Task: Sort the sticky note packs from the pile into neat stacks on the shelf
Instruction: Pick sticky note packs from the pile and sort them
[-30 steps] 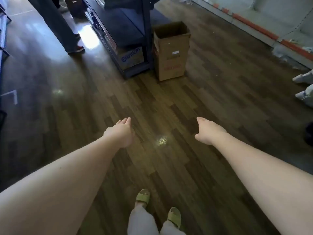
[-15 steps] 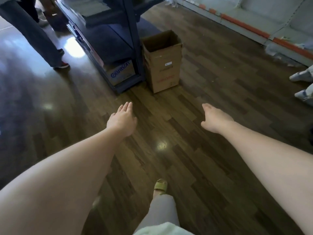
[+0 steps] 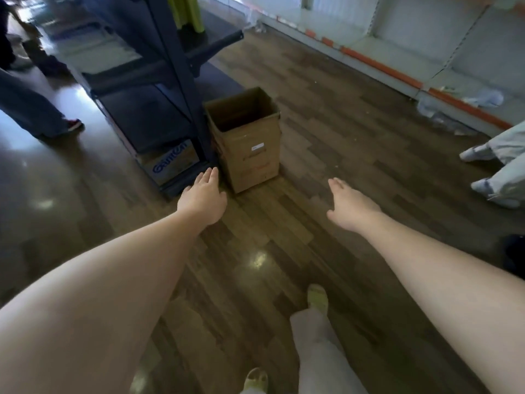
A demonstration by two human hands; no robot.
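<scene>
1. No sticky note packs or pile were in view; where they lay could not be told.
2. Your left hand [image 3: 202,198] and right hand [image 3: 350,206] were stretched forward, fingers straight and relaxed, holding nothing.
3. You had stepped closer: the open cardboard box [image 3: 246,137] and dark shelf unit [image 3: 159,81] loomed nearer than a second earlier, so you were probably approaching the work.

hands [image 3: 203,199]: 2 | cardboard boxes [image 3: 250,143]: 2 | shelf units [image 3: 159,81]: 2
</scene>
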